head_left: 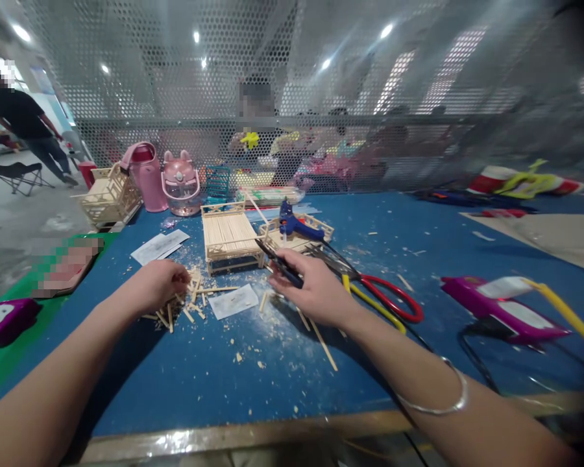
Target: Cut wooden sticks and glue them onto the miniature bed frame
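Note:
My left hand [159,284] is closed, fingers curled over a heap of short wooden stick pieces [182,310] on the blue table [214,376]. My right hand [315,290] grips black cutting pliers [278,263], their tip pointing up-left toward a small stick-built bed frame [228,237]. A second stick frame [298,235] stands just behind the pliers, with a blue glue gun [294,225] resting on it. A silver bangle [440,402] circles my right wrist.
Red-handled scissors [392,297] and yellow-handled ones [370,301] lie right of my hand. A magenta box [503,314], paper slips [233,301], pink bottles [146,176], a stick house [108,194] and a mesh screen [321,91] surround the work area. People stand beyond the screen and far left.

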`<state>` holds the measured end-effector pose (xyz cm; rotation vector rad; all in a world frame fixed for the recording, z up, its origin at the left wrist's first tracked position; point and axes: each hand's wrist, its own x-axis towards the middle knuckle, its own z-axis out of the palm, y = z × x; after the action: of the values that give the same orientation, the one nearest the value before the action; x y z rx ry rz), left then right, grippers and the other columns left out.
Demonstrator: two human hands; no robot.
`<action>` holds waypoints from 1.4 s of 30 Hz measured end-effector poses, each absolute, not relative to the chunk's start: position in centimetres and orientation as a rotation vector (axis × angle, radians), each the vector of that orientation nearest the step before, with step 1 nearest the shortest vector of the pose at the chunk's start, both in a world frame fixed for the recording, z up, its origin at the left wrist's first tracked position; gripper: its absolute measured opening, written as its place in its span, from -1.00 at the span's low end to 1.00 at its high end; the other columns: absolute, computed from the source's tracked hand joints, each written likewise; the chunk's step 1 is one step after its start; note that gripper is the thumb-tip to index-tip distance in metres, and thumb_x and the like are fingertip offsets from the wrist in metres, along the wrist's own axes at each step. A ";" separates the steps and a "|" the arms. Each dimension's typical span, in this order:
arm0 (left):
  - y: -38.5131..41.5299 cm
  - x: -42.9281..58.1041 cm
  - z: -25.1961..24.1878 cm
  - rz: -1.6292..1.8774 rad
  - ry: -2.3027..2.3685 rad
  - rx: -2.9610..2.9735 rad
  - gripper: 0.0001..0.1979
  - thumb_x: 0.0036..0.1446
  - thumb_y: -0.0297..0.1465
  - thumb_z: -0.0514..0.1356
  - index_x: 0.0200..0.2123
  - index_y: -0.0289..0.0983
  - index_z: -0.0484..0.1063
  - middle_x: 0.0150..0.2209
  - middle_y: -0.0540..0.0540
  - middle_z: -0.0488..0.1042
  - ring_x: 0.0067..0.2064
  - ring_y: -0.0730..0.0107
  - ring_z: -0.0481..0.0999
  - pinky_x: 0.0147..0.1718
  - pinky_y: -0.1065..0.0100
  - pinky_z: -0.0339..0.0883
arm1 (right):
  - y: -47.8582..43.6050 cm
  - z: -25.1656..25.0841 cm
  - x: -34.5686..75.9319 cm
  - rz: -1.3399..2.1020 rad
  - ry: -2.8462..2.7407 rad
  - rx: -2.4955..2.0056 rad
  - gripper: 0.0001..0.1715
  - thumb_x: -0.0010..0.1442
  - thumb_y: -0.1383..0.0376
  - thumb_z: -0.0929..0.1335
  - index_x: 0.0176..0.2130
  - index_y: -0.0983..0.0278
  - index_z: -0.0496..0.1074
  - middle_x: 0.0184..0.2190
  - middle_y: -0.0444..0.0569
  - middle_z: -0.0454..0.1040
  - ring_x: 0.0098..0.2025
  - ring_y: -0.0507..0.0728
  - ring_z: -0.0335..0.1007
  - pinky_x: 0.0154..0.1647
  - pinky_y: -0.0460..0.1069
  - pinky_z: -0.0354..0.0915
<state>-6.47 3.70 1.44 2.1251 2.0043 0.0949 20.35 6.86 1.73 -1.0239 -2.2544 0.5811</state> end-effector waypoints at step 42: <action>4.6 -10.4 1.0 0.336 2.252 2.100 -0.75 -0.07 -0.39 0.17 -0.29 -0.25 0.55 -0.27 -0.20 0.54 -0.27 0.12 0.49 -0.32 0.30 0.26 | 6.7 1.2 19.8 0.415 -2.395 -1.019 -0.65 0.08 0.13 0.24 -0.23 0.33 0.37 -0.36 0.07 0.48 -0.38 0.14 0.35 -0.39 0.00 0.21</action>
<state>-10.42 4.55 1.00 2.0997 2.2521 0.3365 19.77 6.66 1.22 -1.0185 -2.3949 0.4153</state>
